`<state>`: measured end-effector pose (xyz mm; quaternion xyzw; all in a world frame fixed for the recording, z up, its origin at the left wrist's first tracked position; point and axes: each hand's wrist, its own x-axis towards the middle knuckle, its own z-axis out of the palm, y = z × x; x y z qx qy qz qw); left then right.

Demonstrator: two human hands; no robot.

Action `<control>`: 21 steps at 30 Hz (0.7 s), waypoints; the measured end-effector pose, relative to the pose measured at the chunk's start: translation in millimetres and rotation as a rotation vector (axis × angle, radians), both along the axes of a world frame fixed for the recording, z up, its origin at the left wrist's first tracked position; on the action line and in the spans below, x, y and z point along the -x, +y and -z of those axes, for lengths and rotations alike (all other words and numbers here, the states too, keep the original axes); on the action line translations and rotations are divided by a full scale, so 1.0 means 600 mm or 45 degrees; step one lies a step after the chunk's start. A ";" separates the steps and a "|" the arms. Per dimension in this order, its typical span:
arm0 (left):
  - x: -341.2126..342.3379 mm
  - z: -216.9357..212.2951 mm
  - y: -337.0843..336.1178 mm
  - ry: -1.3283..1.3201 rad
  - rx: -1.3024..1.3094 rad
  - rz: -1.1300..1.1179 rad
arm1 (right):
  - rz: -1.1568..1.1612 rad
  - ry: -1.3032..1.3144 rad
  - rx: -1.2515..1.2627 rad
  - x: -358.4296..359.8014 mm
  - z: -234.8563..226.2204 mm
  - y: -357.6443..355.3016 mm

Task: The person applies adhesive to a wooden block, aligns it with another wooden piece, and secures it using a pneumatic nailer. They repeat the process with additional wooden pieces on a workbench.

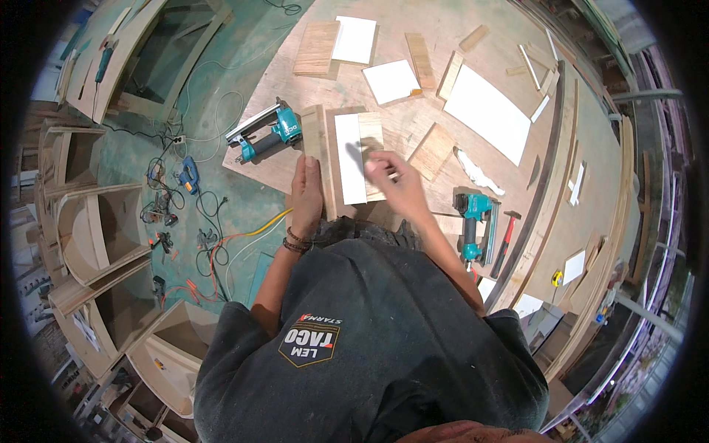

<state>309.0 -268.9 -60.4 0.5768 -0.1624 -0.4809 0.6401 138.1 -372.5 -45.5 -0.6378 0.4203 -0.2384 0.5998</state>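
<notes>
My left hand (306, 190) is closed round the near end of a narrow wooden board (317, 144) that stands on its long edge at the worktable's front. Just right of that board lies a white-faced panel (350, 159), with a bare wooden piece (374, 133) along its right side. Over this wooden piece hovers my right hand (397, 184), slightly blurred, its fingers curled together. A small pale bit shows at the fingers, too small to name. Left of the upright board, a teal nail gun (272, 135) lies on the table.
A second teal nail gun (473, 221) and a red-handled hammer (507, 240) lie at my right. White panels (487, 111) and wooden pieces (432, 150) are spread over the worktable (288, 81). Cables and a blue power tool (190, 176) lie on the floor, beside curved wooden cabinets (103, 229).
</notes>
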 end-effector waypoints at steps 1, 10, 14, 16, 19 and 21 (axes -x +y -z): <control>0.008 0.000 -0.006 0.040 0.056 -0.003 | -0.050 0.003 0.010 -0.008 -0.014 0.022; 0.007 0.047 -0.044 -0.699 -0.080 0.234 | 0.347 0.052 -0.091 0.055 0.027 0.038; -0.017 0.124 -0.051 -0.444 -0.277 0.216 | 0.333 0.182 -0.093 0.108 0.053 0.021; 0.002 0.123 -0.061 -0.294 -0.226 0.238 | 0.371 0.162 -0.114 0.111 0.054 0.028; 0.024 0.121 -0.070 -0.075 -0.163 0.254 | 0.419 0.119 -0.161 0.105 0.058 0.040; 0.022 0.121 -0.084 0.034 -0.108 0.310 | 0.457 0.078 -0.207 0.097 0.062 0.043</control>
